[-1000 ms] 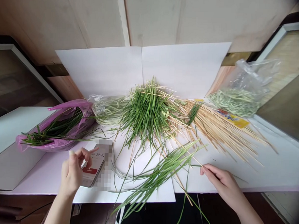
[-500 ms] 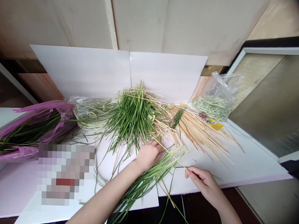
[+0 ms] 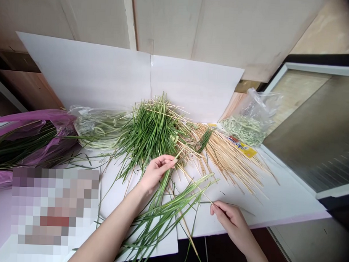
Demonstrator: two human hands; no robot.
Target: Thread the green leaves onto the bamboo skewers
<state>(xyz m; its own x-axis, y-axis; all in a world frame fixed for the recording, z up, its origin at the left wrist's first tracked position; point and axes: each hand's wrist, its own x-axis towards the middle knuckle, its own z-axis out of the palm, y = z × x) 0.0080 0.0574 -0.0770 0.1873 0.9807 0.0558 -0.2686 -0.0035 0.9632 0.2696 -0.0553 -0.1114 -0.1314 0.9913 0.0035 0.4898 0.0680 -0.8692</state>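
Left hand (image 3: 156,172) at a heap of green stalks (image 3: 153,139), right hand (image 3: 231,221) pinching a wooden skewer (image 3: 194,187).
The right grip is closed on the skewer near the front edge of the bench (image 3: 286,203); the left curls at the heap's near side, and whether it holds anything cannot be told. Loose stalks (image 3: 160,218) lie between the hands, with a spread of skewers (image 3: 230,163) right of the heap.

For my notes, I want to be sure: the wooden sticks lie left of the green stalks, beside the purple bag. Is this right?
No. The wooden sticks lie right of the green stalks, beside the clear plastic bag. The head view shows this.
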